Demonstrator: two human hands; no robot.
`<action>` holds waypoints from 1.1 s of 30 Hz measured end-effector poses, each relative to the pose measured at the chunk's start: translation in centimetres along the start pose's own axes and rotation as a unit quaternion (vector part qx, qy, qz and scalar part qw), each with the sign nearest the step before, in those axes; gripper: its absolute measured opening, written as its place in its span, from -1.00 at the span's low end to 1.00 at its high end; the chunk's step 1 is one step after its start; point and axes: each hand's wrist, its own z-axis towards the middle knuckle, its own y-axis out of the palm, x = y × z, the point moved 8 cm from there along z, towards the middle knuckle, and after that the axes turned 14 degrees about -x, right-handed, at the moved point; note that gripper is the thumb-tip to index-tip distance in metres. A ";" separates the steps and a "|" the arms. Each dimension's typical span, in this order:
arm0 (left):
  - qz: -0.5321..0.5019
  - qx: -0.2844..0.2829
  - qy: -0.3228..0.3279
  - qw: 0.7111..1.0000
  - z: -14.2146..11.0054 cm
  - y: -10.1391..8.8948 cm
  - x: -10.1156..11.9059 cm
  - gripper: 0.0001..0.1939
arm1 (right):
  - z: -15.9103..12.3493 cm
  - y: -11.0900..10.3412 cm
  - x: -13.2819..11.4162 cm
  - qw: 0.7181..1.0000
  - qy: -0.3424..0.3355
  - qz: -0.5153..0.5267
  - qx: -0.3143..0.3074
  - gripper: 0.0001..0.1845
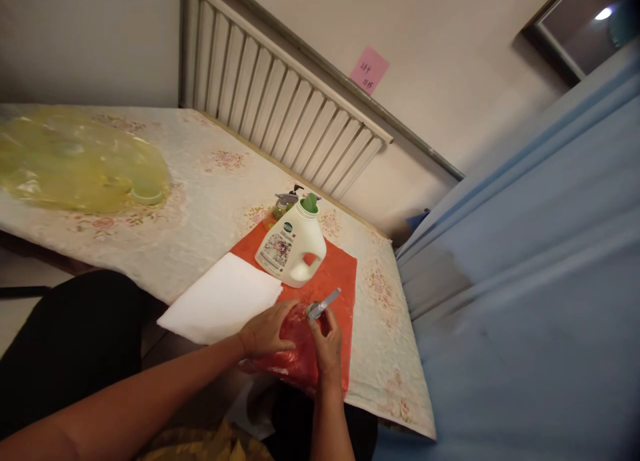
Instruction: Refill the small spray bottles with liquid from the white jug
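Observation:
A clear pump bottle (296, 329) stands over the red mat (344, 281) near the table's front edge. Wrapped around its left side is my left hand (267, 331). My right hand (327, 344) is closed on the bottle's grey pump head (323, 305), fingers around its collar. Just behind them stands a cream detergent jug (290, 247), upright, with its green spout (309, 203) uncovered at the neck. The lower part of the pump bottle blends with the red below, so its contents are hard to make out.
A white sheet (225, 297) lies left of the jug. Behind the jug are items with a black pump (296, 190). A yellow plastic bag (75, 161) and a green cap (147, 193) are at the left. A radiator (280, 94) lines the wall; a blue curtain (525, 247) hangs right.

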 end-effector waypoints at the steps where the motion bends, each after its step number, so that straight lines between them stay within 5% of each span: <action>1: 0.002 -0.002 0.000 1.000 0.0 0.0 0.0 0.04 | 0.0 0.0 0.0 1.000 -0.001 0.000 -0.003 -0.59; 10: 0.002 0.002 -0.003 1.000 0.1 0.1 -0.2 0.02 | 0.2 -0.1 0.1 0.999 -0.004 -0.019 0.049 -0.69; 18: -0.001 0.000 -0.009 1.000 0.0 -0.1 -0.1 0.01 | 0.0 0.1 -0.2 1.000 -0.022 -0.020 -0.003 -0.69; 23: 0.002 -0.004 -0.016 1.000 0.1 0.0 -0.1 0.00 | 0.1 0.0 -0.5 0.999 -0.017 -0.019 0.046 -0.75; 33: -0.016 -0.021 -0.028 0.999 0.2 0.2 -0.4 0.15 | -0.5 -0.8 0.5 0.998 -0.020 0.014 0.058 -0.53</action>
